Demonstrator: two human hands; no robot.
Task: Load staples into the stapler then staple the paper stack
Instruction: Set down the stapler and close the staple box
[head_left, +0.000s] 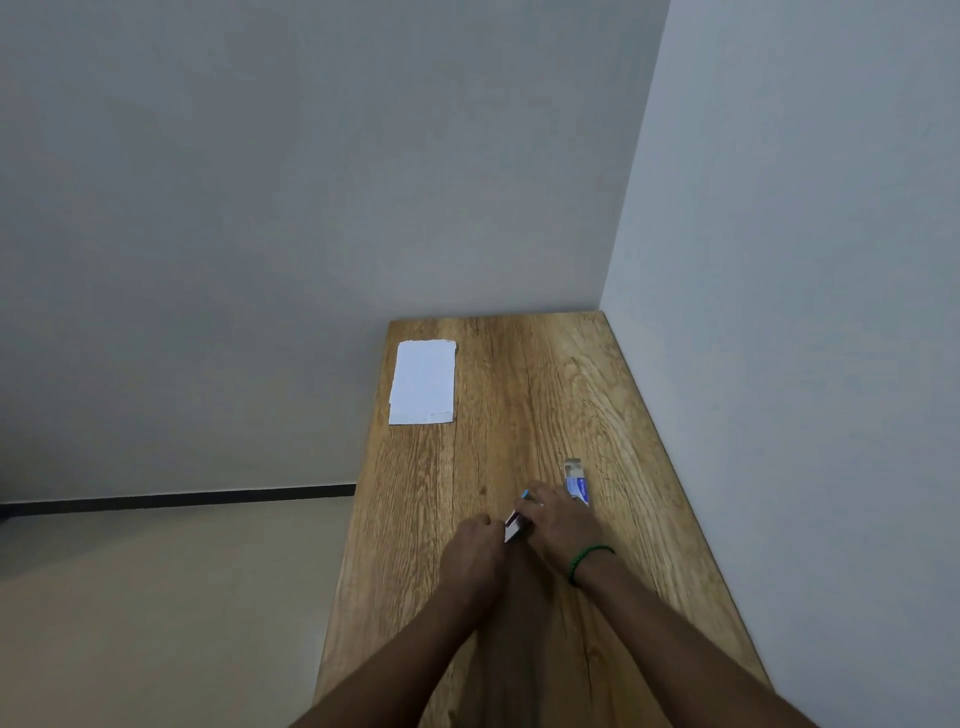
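Observation:
A white paper stack (423, 382) lies flat at the far left of the wooden table (519, 415). Near the table's middle both hands meet over a small object (514, 524) with white, red and blue parts; it is mostly hidden, so I cannot tell if it is the stapler or a staple box. My right hand (558, 522) curls over it from the right. My left hand (475, 553) has curled fingers touching its left end. A small blue and white box (576, 483) with an open flap lies just beyond my right hand.
The table stands in a corner, with a grey wall behind it and another close along its right edge. Its left edge drops to a pale floor (156, 597). A green bead bracelet (587, 561) is on my right wrist.

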